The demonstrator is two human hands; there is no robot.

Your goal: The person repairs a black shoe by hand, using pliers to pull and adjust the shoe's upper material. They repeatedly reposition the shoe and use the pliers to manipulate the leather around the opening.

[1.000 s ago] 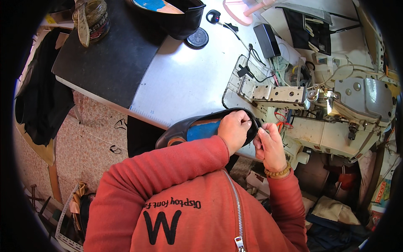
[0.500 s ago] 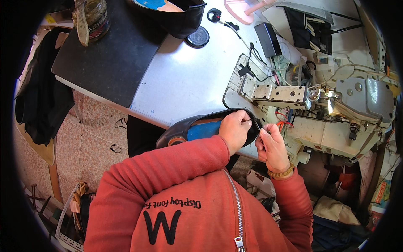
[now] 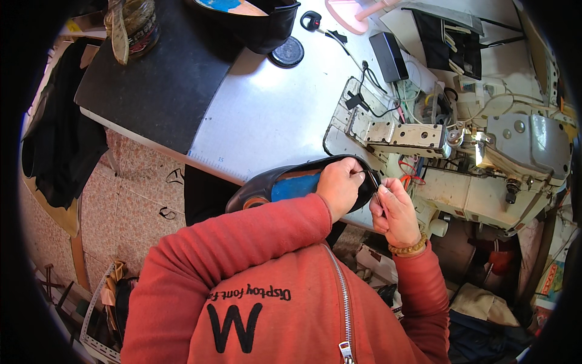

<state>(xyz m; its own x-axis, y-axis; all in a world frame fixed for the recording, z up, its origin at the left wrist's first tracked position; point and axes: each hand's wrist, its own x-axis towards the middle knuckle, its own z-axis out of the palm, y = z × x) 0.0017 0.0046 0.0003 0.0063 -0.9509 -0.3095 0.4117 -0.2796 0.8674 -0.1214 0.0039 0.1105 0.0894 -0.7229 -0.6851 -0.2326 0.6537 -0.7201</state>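
A black, leather-like curved piece (image 3: 245, 189) with a blue and brown inside lies at the table's front edge, close to my body. My left hand (image 3: 341, 187) reaches over it, fingers closed in a pinch at the right end of its rim. Just right of that rim, my right hand (image 3: 397, 212) is closed around a thin dark tool (image 3: 381, 197), its tip against the rim. The tool's exact kind is too small to tell. My fingers partly hide the spot where the tool meets the edge.
A sewing machine (image 3: 527, 145) stands at the right. A similar black piece (image 3: 267, 33), a round black lid (image 3: 286, 53), a jar (image 3: 142, 30) with a brush and a black mat (image 3: 157, 79) are at the back. Cables (image 3: 379, 91) lie near a black box (image 3: 388, 56).
My right hand and the tool have shifted very slightly at the rim. The left hand keeps its pinch in nearly the same place.
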